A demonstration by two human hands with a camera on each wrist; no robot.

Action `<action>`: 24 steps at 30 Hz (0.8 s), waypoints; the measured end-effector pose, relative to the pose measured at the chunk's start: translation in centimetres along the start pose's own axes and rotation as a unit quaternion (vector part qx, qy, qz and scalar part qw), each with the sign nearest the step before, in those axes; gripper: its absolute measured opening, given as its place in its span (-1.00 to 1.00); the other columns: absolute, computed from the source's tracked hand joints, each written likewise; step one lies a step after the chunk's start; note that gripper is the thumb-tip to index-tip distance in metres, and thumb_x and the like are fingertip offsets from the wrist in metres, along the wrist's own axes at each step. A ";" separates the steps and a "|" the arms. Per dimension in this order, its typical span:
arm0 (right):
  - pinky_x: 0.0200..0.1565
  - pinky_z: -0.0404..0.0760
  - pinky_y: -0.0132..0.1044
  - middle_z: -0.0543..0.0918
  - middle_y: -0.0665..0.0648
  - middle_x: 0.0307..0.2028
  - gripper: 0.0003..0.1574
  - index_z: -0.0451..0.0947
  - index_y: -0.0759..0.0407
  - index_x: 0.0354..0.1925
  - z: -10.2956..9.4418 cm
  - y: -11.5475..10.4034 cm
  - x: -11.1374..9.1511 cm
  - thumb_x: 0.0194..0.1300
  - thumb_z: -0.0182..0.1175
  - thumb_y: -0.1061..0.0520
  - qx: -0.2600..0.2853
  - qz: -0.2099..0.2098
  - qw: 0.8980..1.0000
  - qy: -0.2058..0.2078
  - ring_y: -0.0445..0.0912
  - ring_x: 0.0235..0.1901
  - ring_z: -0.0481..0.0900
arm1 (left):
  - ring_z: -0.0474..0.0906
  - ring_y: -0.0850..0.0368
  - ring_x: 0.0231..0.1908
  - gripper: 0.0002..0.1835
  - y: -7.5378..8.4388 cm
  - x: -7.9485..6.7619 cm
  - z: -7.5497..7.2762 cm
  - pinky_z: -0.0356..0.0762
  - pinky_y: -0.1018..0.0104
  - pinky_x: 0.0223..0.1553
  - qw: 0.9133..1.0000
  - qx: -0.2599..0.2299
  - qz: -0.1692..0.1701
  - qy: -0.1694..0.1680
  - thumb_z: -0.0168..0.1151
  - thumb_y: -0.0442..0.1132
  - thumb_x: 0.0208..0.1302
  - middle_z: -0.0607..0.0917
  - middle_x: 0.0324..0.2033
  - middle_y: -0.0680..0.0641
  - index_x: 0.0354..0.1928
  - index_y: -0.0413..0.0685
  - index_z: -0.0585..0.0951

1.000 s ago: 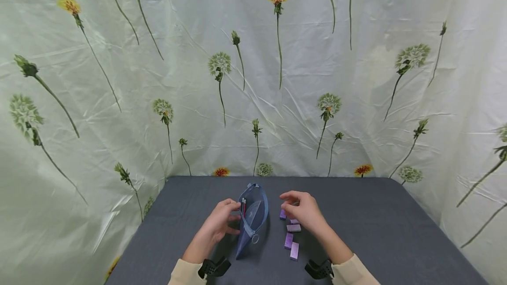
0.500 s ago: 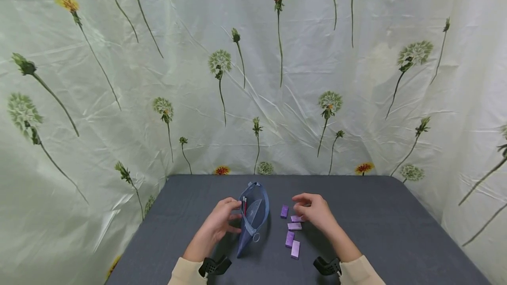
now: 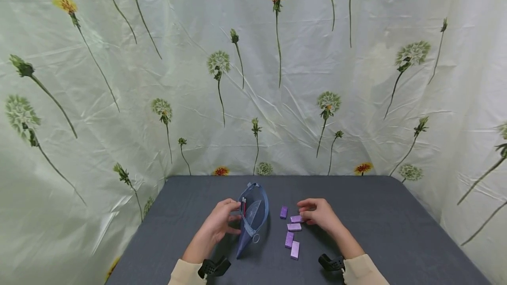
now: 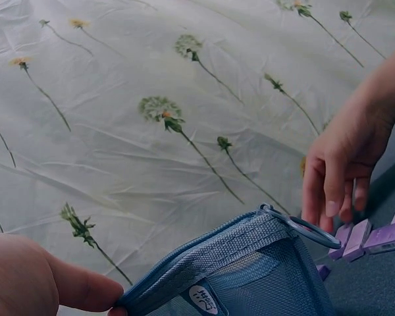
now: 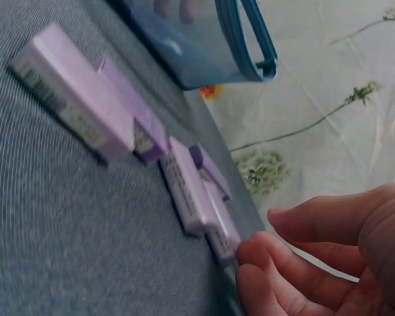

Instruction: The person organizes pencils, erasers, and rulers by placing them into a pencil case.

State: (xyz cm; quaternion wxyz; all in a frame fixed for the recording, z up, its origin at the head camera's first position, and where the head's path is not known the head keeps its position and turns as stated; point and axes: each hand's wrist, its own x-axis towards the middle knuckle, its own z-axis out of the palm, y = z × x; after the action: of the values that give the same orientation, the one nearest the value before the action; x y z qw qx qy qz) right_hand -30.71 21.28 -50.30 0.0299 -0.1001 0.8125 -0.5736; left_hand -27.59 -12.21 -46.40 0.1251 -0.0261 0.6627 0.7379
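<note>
My left hand pinches the left rim of a blue mesh zip pencil pouch, thumb and fingers at its edge. The pouch stands with its mouth open, a zip ring hanging at the near end; pencils show inside. My right hand is low over the table, fingertips at the right end of a lilac eraser-like block. In the right wrist view the thumb stands apart from the fingers, and the fingertips meet or nearly meet the end of that block.
Several more purple and lilac blocks lie in a loose column between pouch and right hand, including a dark purple one at the far end and a pale one nearest me. The dark grey table ends at a flowered curtain.
My right hand has moved right and lowered, away from the dark purple block to the right end of the lilac one. The left hand keeps its hold on the pouch.
</note>
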 end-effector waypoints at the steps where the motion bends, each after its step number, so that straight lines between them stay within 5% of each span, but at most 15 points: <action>1: -0.31 0.70 -0.02 0.69 0.43 -0.15 -0.58 0.59 0.48 0.06 -0.1 0.3 0.0 0.21 0.32 0.38 0.000 0.003 1.000 -0.002 0.04 -0.29 0.71 | 0.49 -0.29 0.01 -0.81 0.0 0.0 0.0 0.57 -0.37 -0.23 1.000 0.000 0.000 -0.001 0.09 -0.19 0.48 0.46 -0.06 -0.21 -0.35 -0.04 0.43; 24: -0.29 0.64 -0.24 0.68 0.30 -0.10 -0.47 0.56 0.43 0.14 -1.5 2.0 0.2 0.20 0.37 0.31 -0.019 -0.010 0.996 -0.090 -0.10 -0.26 0.63 | 0.46 -0.31 0.02 -0.80 -0.2 0.1 -0.1 0.59 -0.28 -0.26 1.000 -0.001 0.007 -0.009 0.08 -0.17 0.50 0.38 0.07 -0.32 -0.33 -0.06 0.42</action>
State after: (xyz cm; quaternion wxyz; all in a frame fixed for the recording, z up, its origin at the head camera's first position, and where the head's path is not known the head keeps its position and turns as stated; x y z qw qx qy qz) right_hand -31.44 23.29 -51.64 0.0951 -0.1601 0.8160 -0.5472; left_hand -27.64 -12.26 -46.59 0.1265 -0.0149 0.6608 0.7397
